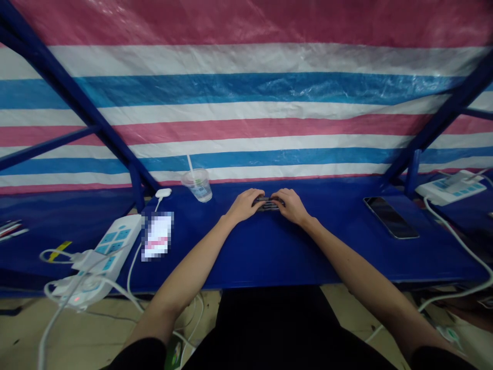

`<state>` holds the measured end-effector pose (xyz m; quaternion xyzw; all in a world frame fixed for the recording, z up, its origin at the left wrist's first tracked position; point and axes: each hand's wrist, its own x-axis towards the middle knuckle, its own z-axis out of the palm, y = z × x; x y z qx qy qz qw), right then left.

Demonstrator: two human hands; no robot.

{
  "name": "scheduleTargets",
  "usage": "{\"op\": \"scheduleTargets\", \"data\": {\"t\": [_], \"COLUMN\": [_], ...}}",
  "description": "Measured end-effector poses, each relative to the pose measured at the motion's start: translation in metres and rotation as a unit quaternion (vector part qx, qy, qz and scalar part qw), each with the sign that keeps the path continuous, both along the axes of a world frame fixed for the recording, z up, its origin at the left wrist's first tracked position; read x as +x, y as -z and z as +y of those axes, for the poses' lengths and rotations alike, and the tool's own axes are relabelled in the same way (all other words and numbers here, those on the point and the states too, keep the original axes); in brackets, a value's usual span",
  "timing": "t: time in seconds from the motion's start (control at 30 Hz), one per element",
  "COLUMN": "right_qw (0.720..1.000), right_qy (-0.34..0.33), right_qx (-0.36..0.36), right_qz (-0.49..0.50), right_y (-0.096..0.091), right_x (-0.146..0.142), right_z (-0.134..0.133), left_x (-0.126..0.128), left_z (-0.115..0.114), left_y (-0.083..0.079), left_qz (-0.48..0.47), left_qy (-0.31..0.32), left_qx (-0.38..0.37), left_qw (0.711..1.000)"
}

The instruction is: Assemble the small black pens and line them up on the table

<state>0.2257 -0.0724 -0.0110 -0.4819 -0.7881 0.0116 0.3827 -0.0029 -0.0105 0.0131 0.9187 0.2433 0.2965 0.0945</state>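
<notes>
Fingers point(252, 192) of left hand point(243, 204) and right hand point(293, 205) pinch a dark bundle point(270, 205); markings point(198, 182) on the cup point(204, 194) are illegible.

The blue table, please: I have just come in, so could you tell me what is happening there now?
A person's left hand and right hand hold a small group of thin dark items between them, one hand at each end, near the middle of the blue table. The items are too small to identify. A plastic cup with a straw is to the left, a dark-screened phone lies to the right, and a white power strip is further left.
</notes>
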Motion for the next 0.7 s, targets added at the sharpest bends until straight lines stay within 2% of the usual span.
{"op": "scheduleTargets", "data": {"t": [0.43, 0.7], "right_qw": [1.0, 1.0], "right_qy": [-0.011, 0.011], "right_qx": [-0.009, -0.016], "right_qz": [-0.017, -0.017], "right_y": [0.001, 0.0006], "right_x": [-0.0004, 0.0039], "right_z": [0.0001, 0.0023], "left_x": [0.0001, -0.0003], "left_z": [0.003, 0.0042], "left_y": [0.0004, -0.0014], "left_qz": [0.012, 0.013], "left_qy": [0.021, 0.0], "left_qx": [-0.001, 0.01], "left_qw": [1.0, 1.0]}}
